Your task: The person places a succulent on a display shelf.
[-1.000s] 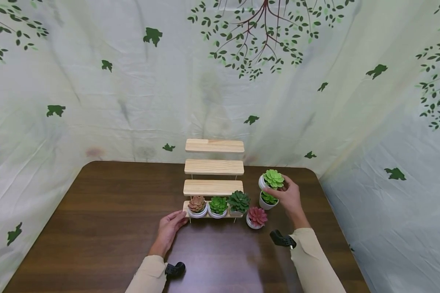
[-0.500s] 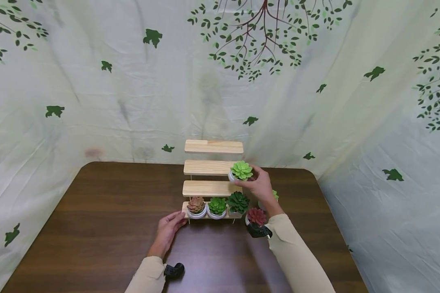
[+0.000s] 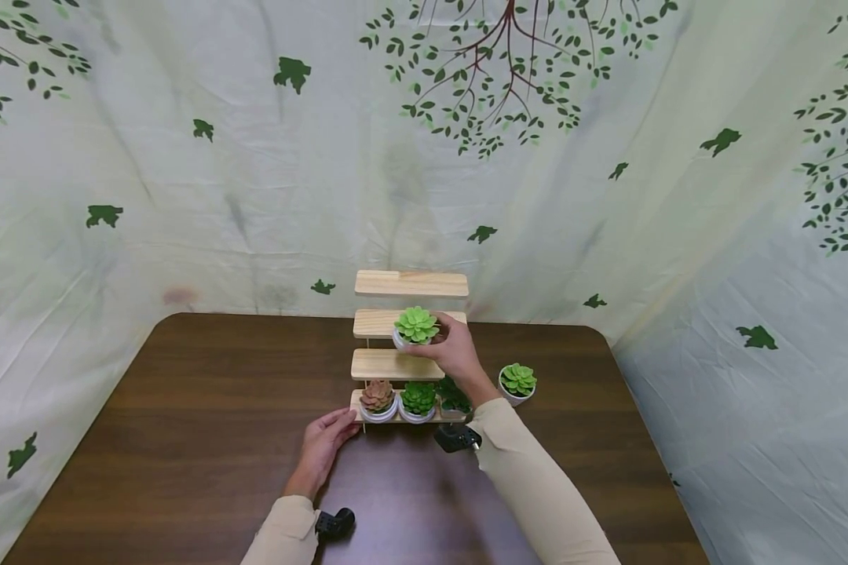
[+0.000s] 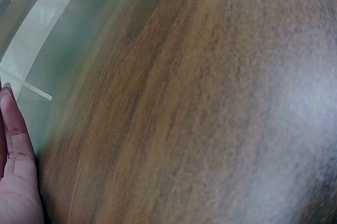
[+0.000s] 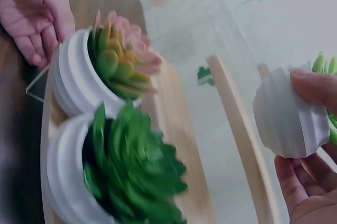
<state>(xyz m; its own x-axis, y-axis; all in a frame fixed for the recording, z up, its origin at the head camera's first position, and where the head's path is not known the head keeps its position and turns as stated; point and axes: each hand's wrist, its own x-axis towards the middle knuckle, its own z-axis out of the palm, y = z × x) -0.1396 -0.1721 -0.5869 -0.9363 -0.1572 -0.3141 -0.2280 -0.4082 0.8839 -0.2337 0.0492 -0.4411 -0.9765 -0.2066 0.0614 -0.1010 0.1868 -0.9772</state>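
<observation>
R hand has thumb + fingers round lt-green potted succulent, approx. mid-length at 2nd shelf from top; can't tell if pot touches wood. L hand has fingers touching L end of btm shelf, can't tell if gripping. Btm shelf, L to R end: pinkish succulent, mid-green succulent, dk-green succulent (part hidden); pale-green succulent on table, btw rack & table's R edge.
</observation>
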